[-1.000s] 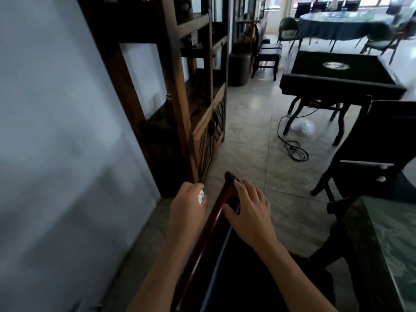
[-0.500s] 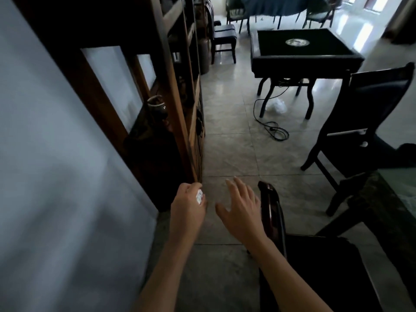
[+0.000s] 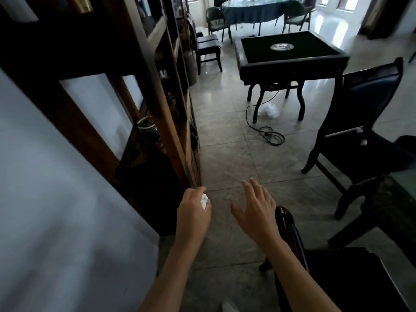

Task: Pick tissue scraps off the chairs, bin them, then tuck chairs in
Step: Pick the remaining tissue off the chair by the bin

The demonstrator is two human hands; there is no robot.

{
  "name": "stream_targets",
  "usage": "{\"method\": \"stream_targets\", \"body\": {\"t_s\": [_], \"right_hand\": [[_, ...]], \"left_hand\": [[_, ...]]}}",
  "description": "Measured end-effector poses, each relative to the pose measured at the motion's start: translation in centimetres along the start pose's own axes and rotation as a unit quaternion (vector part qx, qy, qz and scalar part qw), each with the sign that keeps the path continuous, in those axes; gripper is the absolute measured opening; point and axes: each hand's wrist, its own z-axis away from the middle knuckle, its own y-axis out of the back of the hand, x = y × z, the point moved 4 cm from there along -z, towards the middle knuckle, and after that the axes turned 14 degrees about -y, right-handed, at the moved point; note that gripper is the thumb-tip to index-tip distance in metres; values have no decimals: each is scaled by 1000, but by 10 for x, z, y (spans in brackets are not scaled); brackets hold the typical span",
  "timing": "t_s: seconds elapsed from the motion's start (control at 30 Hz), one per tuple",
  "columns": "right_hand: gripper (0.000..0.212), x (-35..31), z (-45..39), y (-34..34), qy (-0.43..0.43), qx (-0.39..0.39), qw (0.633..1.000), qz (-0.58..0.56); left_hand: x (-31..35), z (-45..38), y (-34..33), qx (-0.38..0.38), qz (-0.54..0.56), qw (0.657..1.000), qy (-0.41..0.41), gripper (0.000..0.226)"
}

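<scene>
My left hand [image 3: 193,212] grips a small white tissue scrap [image 3: 204,201] in curled fingers, held over the tiled floor. My right hand [image 3: 256,208] hovers open with spread fingers just left of the dark chair's [image 3: 337,278] glossy backrest top [image 3: 284,218], not touching it. A second dark chair [image 3: 369,122] stands at the right with a small white scrap [image 3: 363,142] on its seat. A crumpled white thing [image 3: 269,109] lies on the floor under the square black table [image 3: 290,52].
A tall wooden shelf unit [image 3: 162,104] lines the left side beside a pale wall [image 3: 45,199]. A black cable [image 3: 267,134] loops on the floor. A marble-topped table edge [image 3: 403,183] is at the right. More chairs [image 3: 207,48] and a round table [image 3: 258,6] stand beyond.
My right hand let go of the near chair's backrest and lifted off to its left. The view swung right and forward. My left hand kept the tissue scrap.
</scene>
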Motion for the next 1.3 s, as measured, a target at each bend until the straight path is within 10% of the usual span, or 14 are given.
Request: {"method": "stream_targets", "body": {"t_s": [0.63, 1.3], "right_hand": [[73, 27, -262, 35, -196, 104, 972, -79], [70, 169, -469, 80, -426, 214, 874, -93]], "left_hand": [[21, -303, -173, -98, 80, 979, -158, 36], [123, -508, -420, -260, 192, 887, -329, 34]]}}
